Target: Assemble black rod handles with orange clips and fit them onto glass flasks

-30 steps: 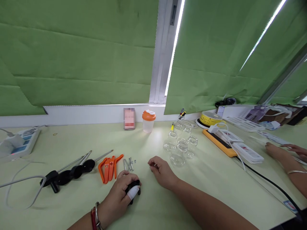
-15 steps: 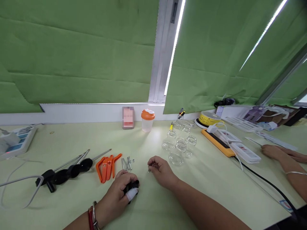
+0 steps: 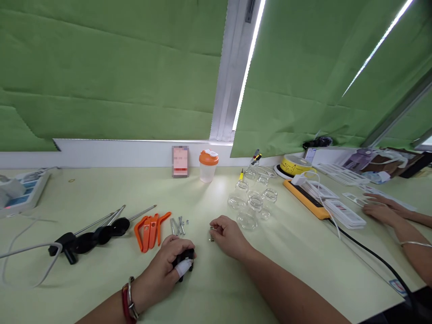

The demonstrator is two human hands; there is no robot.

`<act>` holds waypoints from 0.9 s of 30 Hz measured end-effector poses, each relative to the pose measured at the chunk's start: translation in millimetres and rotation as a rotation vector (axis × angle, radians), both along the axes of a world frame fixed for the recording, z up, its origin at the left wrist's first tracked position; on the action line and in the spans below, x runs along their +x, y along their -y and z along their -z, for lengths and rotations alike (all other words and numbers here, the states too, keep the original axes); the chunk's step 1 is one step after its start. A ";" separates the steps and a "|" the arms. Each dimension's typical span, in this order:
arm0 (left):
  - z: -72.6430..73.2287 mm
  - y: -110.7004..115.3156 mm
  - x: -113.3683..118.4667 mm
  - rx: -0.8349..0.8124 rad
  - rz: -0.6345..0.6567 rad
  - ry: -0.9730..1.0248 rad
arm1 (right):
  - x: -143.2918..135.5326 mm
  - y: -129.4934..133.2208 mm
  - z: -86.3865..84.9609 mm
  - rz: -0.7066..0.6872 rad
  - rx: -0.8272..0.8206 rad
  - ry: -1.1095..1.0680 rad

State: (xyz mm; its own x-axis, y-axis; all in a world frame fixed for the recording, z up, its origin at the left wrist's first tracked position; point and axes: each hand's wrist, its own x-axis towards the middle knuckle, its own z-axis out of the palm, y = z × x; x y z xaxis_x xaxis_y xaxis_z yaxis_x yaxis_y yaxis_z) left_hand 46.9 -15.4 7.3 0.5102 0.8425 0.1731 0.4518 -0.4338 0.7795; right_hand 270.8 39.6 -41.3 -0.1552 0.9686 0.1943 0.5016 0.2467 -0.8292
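Note:
My left hand [image 3: 172,261], with a white wrap on one digit, is closed round a small black plastic part [image 3: 187,255]; fingers cover much of it. My right hand [image 3: 227,235] pinches a small metal piece [image 3: 211,235] upright near the table top, too small to name exactly. Just beyond my left hand are several loose screws [image 3: 178,226] with tiny nuts [image 3: 187,222] beside them. Several orange plastic pieces [image 3: 151,230] stand to their left. Farther left lie black round-ended parts [image 3: 86,245] with metal rods.
Several clear glass jars [image 3: 247,219] stand right of centre. Behind are an orange-lidded cup [image 3: 208,167] and a yellow round tin [image 3: 293,165]. An orange power strip [image 3: 307,201] trails a black cable. At far right, another person's hands [image 3: 380,209] touch a white strip.
My right hand has tilted slightly, with more of the metal piece showing below its fingertips. My left hand keeps the black part. The other person's hands have shifted leftward.

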 end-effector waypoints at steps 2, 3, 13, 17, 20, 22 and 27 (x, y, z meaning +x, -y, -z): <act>0.5 -0.2 -0.1 -0.002 0.001 -0.002 | 1.0 1.9 -3.1 -0.032 0.061 0.045; 1.0 -0.4 -0.3 -0.002 0.004 -0.003 | 1.6 3.0 -5.1 -0.054 0.073 0.051; 0.6 -1.2 -1.5 0.002 0.044 -0.029 | 5.6 10.0 -14.6 -0.184 0.014 0.134; 0.8 -1.4 -0.9 0.037 0.057 -0.027 | 3.9 10.4 -15.2 -0.193 0.034 0.161; 4.9 -1.8 -1.8 0.062 0.070 -0.014 | 4.1 11.3 -16.2 -0.192 0.061 0.185; 8.3 -1.7 -3.0 0.062 0.075 -0.008 | 4.4 12.0 -17.3 -0.205 0.088 0.210; 12.1 -1.0 -4.7 0.031 0.054 -0.017 | -2.2 18.9 -27.4 -0.253 0.195 0.202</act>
State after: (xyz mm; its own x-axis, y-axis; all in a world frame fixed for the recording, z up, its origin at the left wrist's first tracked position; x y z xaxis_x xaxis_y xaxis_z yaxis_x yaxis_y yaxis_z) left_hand 42.2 -14.4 -4.7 0.5582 0.8078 0.1893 0.4402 -0.4817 0.7577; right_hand 268.5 20.7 -13.9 -0.4392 0.8423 0.3125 0.5532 0.5276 -0.6447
